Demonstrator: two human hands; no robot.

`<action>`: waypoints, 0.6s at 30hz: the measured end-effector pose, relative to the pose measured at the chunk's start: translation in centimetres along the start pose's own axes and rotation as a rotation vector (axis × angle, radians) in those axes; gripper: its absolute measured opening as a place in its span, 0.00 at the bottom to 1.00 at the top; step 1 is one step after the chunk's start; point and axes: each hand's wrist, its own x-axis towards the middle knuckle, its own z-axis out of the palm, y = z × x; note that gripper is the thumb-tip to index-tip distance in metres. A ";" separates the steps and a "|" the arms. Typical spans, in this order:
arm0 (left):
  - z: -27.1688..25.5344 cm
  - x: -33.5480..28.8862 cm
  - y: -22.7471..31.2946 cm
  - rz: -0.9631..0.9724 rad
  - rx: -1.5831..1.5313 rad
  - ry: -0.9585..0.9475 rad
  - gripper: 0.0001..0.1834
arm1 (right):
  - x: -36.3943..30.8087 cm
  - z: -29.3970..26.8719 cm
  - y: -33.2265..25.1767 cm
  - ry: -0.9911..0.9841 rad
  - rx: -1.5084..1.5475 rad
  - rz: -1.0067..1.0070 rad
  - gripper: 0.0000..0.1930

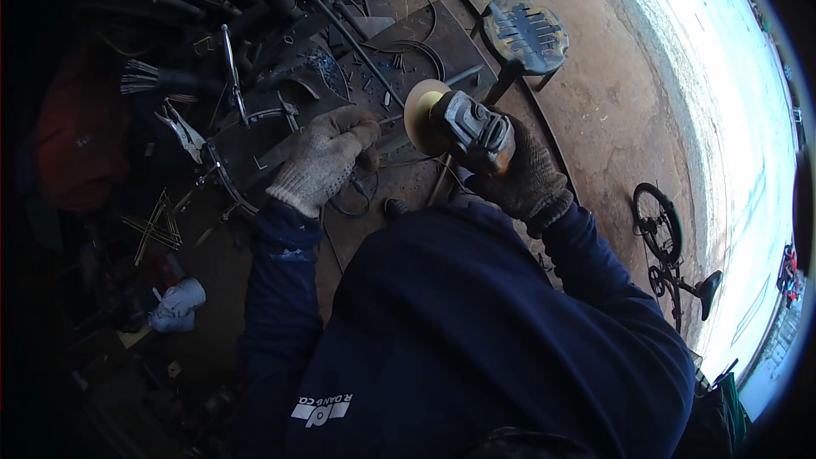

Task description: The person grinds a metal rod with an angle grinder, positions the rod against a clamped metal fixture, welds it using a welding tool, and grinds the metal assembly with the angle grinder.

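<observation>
Two gloved hands, right hand (529,172) gripping angle grinder (463,129)

Left hand (327,157) wears a pale grey knit glove, right hand (529,177) a dark one — grinder (473,132) grey-black, disc (418,110) tan, sleeves (276,289) navy.

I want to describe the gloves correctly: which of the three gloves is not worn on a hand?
The white glove lying crumpled at lower left; the other two gloves cover the left hand and right hand.

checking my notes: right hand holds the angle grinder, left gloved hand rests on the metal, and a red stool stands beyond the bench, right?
Nearly. The head view shows the stool is dark blue-grey, not red. The right hand does hold the angle grinder, and the left hand rests on the metal.
</observation>
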 end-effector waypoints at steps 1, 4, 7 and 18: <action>0.0 0.0 0.0 0.003 -0.011 -0.009 0.10 | 0.0 0.0 0.1 0.000 0.000 0.000 0.52; -0.1 0.0 -0.1 0.001 -0.027 -0.018 0.10 | -0.1 0.1 0.1 -0.002 0.080 0.009 0.52; -0.1 0.2 -0.3 -0.007 -0.058 -0.025 0.10 | 0.1 0.0 0.2 -0.005 0.051 -0.018 0.52; -0.6 0.5 -0.4 -0.001 -0.078 -0.039 0.10 | 0.3 -0.1 0.3 -0.040 0.042 0.033 0.53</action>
